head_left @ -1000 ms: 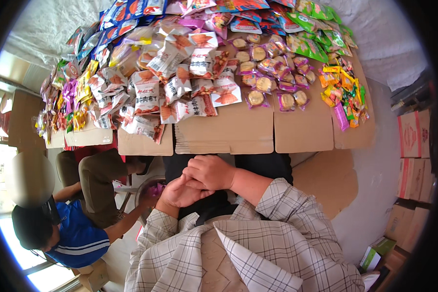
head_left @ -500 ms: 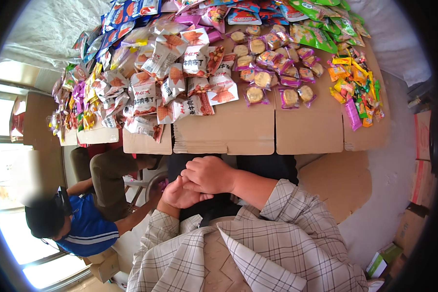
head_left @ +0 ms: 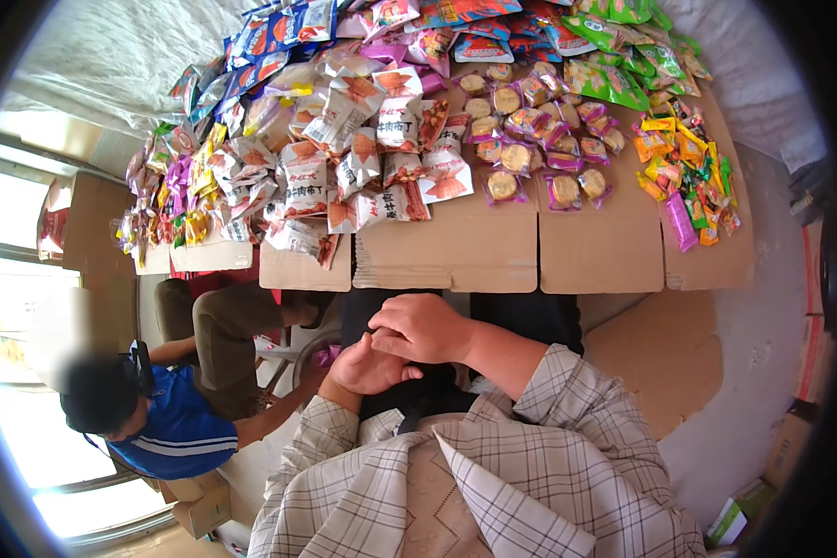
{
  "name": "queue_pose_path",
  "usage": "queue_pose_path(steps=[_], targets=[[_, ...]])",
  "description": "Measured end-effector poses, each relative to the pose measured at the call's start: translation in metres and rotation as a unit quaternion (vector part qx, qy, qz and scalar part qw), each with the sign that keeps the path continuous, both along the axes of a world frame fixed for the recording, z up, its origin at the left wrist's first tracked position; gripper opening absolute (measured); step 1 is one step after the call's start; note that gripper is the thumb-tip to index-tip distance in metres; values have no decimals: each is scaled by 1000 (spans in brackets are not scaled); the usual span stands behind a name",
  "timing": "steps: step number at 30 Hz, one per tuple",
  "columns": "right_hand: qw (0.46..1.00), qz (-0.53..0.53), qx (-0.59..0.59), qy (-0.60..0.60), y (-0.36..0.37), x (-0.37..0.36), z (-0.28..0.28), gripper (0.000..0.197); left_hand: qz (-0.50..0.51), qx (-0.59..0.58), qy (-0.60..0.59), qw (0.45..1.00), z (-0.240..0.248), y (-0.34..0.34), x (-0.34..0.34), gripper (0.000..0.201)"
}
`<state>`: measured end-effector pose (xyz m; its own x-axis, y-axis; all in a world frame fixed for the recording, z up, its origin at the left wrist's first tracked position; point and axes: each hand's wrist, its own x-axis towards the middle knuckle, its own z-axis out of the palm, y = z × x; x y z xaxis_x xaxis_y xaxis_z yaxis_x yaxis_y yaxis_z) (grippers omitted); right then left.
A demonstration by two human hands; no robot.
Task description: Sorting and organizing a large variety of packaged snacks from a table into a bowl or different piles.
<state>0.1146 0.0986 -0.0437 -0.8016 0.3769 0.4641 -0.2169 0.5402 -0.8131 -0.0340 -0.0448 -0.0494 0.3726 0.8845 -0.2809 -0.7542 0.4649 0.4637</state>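
Over my lap, just off the near edge of the cardboard-covered table (head_left: 446,246), my two hands rest against each other. My left hand (head_left: 363,368) lies below, its thumb stretched out to the right; its other fingers are mostly hidden. My right hand (head_left: 420,325) comes across from the right with curled fingers over the left hand's fingers. No object shows in either hand. Nearest beyond them on the table are white packets of meat snacks (head_left: 358,167) and small round biscuits in clear-and-purple wrappers (head_left: 564,191).
Orange, yellow and green sweets (head_left: 688,172) lie at the right, green bags (head_left: 609,84) behind. Blue bags (head_left: 284,37) fill the back left, purple and yellow sweets (head_left: 172,186) the left end. A person in a blue shirt (head_left: 181,418) bends at left, arm toward a round container (head_left: 305,363).
The whole view has shifted slightly, so the table, snacks and other person appear farther right. My hands stay together in nearly the same pose.
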Motion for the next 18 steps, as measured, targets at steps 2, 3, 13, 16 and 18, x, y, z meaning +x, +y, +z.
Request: queue_pose_path(steps=[2,3,13,16,18], targets=[[1000,10,-4,-8,1,0,1,25,6,2,-1,1000,-1,-2,0,71],[1000,18,-22,-13,1,0,1,26,14,0,-4,1000,-1,-3,1,70],[993,11,-119,-13,0,-2,-8,24,-4,55,-26,998,8,-2,1,68],[988,19,-146,-49,-2,-7,-8,25,6,58,-36,998,7,-6,-2,70],[984,13,-166,-56,-1,-7,-10,25,3,55,-37,998,9,-5,-1,71]])
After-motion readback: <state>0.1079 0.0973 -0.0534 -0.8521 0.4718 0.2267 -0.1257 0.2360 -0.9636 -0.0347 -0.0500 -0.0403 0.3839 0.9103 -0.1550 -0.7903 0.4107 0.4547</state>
